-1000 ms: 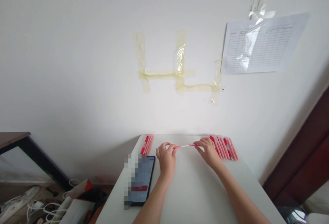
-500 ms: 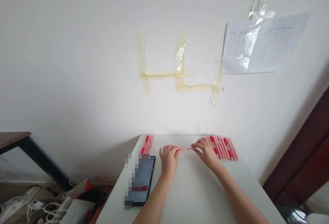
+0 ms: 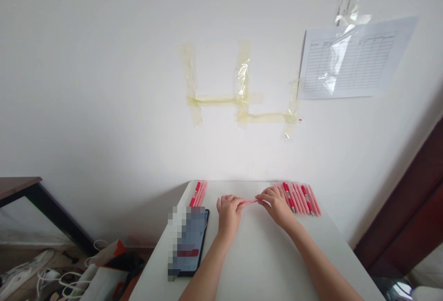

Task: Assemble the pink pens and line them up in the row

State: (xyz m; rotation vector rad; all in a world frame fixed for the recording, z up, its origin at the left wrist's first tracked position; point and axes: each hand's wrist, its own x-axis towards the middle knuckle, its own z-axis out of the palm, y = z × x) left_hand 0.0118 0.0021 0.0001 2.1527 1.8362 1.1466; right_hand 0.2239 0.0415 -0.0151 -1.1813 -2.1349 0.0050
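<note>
A slim pink pen (image 3: 249, 202) is held level over the white table by both my hands. My left hand (image 3: 229, 211) pinches its left end, and my right hand (image 3: 276, 204) has thumb and fingers closed on its right end. Only the middle stretch shows; the ends are hidden by my fingers. Just right of my right hand lies a row of several pink and red pens (image 3: 300, 199), side by side. Beyond my left hand, a smaller group of pink and red pens (image 3: 198, 194) rests at the table's back left corner.
A phone (image 3: 194, 245), partly pixelated, lies on the left of the white table (image 3: 266, 255). The wall stands right behind the table, with yellowed tape (image 3: 244, 79) and a printed sheet (image 3: 356, 63) on it. Cables (image 3: 65, 280) and boxes sit on the floor at left.
My hands have drawn slightly closer together. The pale gap between the two pink lengths has closed, and they now look like one continuous pen.
</note>
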